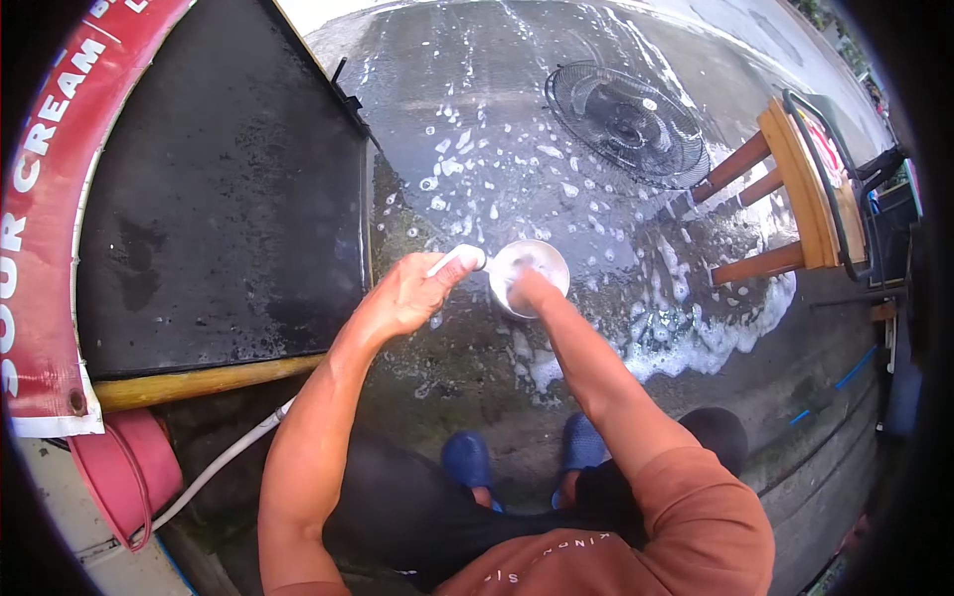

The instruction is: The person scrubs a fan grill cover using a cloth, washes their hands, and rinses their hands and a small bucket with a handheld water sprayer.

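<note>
Gripping white handle (460, 259) with left hand (415, 288), likely steadying bowl (555, 266); dipping in right hand (527, 286), cannot tell grip.

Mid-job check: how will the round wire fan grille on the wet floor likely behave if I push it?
The fan grille should slide easily, since the floor beneath looks wet and soapy. It is probably light for its size, given its thin, open wires. Rolling seems unlikely, as it appears to lie flat.

Red banner (62, 223): white capitals, "SOUR CREAM"; letters at the upper edge cut off. Rust-brown shirt (686, 526): small white lettering, folded, illegible to me.
</note>
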A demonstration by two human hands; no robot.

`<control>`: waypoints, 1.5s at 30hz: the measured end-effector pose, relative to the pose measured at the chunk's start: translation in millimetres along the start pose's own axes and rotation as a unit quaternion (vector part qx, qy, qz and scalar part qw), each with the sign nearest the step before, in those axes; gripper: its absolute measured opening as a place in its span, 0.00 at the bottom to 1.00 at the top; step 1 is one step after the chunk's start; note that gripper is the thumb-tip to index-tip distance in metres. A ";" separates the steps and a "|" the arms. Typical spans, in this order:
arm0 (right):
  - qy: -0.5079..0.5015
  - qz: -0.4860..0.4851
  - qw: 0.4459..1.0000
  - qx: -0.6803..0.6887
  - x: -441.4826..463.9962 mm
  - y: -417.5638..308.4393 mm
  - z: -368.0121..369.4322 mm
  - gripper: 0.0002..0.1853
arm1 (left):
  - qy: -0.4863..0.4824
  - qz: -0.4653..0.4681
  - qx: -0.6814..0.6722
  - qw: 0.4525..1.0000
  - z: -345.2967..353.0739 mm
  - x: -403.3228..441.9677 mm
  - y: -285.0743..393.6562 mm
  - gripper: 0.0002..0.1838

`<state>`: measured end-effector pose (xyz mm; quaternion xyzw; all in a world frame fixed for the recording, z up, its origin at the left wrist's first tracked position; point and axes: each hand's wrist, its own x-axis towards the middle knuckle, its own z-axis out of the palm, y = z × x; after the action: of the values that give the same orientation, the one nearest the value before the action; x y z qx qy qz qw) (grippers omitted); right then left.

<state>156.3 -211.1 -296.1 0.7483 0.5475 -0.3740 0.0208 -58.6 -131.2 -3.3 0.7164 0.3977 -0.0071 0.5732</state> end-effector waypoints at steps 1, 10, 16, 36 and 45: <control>-0.010 -0.007 1.000 -0.017 3.2 0.6 6.9 0.16 | -0.002 0.014 -0.007 1.000 0.0 1.8 -0.5 0.33; -0.102 0.061 0.992 -0.044 -11.8 -13.3 -40.6 0.23 | 0.000 -0.011 -0.001 1.000 2.8 -0.7 4.0 0.39; -0.004 0.014 1.000 -0.018 9.2 7.2 24.1 0.18 | -0.009 -0.033 0.034 0.999 1.1 4.2 8.6 0.38; -0.009 0.080 0.993 0.090 39.8 11.7 38.2 0.26 | 0.007 -0.010 0.012 1.000 -2.6 1.1 -2.1 0.37; -0.023 0.048 0.973 0.223 -37.9 -11.6 -65.6 0.23 | 0.005 0.017 -0.004 1.000 -4.0 0.8 1.8 0.40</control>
<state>177.2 -208.1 -222.5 0.7507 0.4129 -0.5026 -0.1159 -58.8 -127.5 -0.9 0.7210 0.3883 0.0079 0.5738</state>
